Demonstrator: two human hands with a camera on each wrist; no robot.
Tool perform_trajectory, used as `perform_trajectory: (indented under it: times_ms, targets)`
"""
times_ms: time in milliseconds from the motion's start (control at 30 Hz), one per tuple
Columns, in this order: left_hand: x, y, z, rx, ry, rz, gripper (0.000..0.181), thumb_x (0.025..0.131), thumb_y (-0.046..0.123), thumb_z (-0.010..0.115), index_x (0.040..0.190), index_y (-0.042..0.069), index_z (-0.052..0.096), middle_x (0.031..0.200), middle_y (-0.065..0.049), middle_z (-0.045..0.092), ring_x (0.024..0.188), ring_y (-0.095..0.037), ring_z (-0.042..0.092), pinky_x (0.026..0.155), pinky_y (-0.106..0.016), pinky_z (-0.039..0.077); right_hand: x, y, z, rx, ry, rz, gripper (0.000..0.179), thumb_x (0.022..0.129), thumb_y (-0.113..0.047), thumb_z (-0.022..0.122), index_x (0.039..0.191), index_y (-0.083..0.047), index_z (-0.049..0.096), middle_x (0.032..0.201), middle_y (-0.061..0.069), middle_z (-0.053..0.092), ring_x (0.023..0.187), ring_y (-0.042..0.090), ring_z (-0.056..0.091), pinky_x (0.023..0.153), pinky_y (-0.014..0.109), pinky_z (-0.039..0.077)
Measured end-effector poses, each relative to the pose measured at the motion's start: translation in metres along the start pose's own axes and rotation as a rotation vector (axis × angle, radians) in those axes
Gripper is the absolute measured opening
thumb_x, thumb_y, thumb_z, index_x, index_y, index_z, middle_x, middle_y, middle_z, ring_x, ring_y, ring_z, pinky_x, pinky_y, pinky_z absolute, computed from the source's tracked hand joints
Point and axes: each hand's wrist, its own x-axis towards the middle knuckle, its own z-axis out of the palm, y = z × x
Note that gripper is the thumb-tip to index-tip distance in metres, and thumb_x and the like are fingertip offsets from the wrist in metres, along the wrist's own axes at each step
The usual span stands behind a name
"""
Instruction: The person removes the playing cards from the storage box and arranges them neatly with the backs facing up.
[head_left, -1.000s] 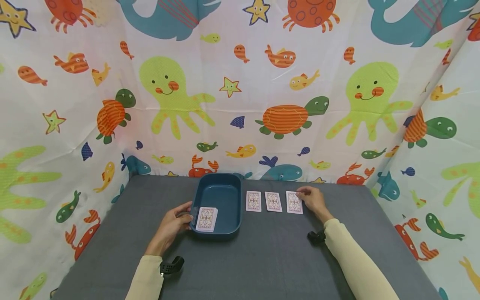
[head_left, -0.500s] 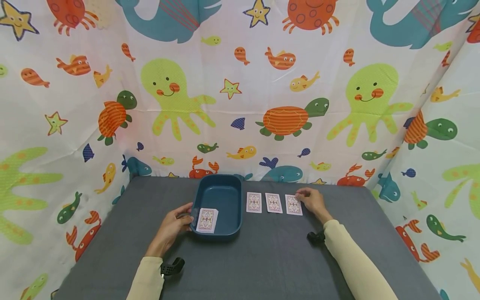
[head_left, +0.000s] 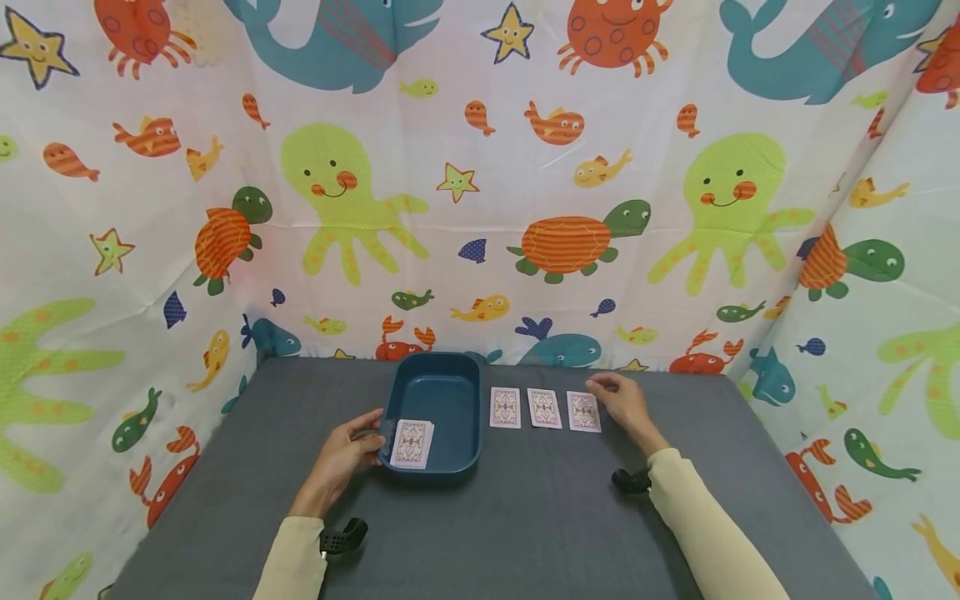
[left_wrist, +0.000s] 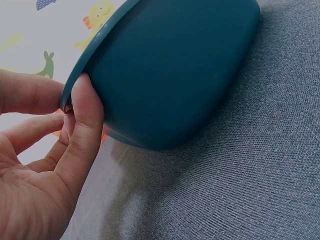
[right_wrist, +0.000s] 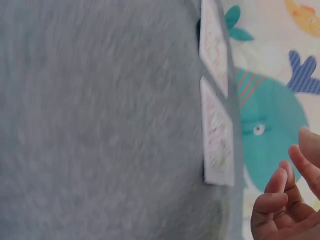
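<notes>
My left hand (head_left: 347,454) pinches the left rim of a dark blue plastic tray (head_left: 467,450), thumb outside, as the left wrist view shows close up. A stack of patterned playing cards (head_left: 412,443) lies face down in the tray's near left corner. Right of the tray, three face-down cards form a row: a left card (head_left: 505,407), a middle card (head_left: 544,408) and a right card (head_left: 583,412). Just off the right card's upper right corner hovers my right hand (head_left: 624,403). Its fingers are loosely bent and hold nothing in the right wrist view.
A grey cloth (head_left: 525,517) covers the table. Behind and at both sides hangs a white curtain (head_left: 420,321) printed with sea animals. Each wrist wears a black strap (head_left: 343,537).
The right card has slid slightly left, closer to the middle card. My right hand has let go of it and drawn a little away. My left hand stays on the tray.
</notes>
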Motion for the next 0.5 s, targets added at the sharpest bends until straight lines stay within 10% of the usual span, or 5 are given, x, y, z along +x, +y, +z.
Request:
perform_trajectory:
  times_ms: [500]
  targets:
    - [0.001, -0.002, -0.001, -0.007, -0.008, 0.007, 0.053, 0.094, 0.005, 0.059, 0.145, 0.013, 0.047, 0.139, -0.014, 0.045, 0.103, -0.027, 0.055, 0.071, -0.029, 0.053, -0.025, -0.033, 0.001, 0.059, 0.037, -0.129, 0.033, 0.093, -0.037, 0.066, 0.112, -0.011, 0.07, 0.108, 0.011, 0.07, 0.096, 0.023, 0.063, 0.079, 0.03, 0.049]
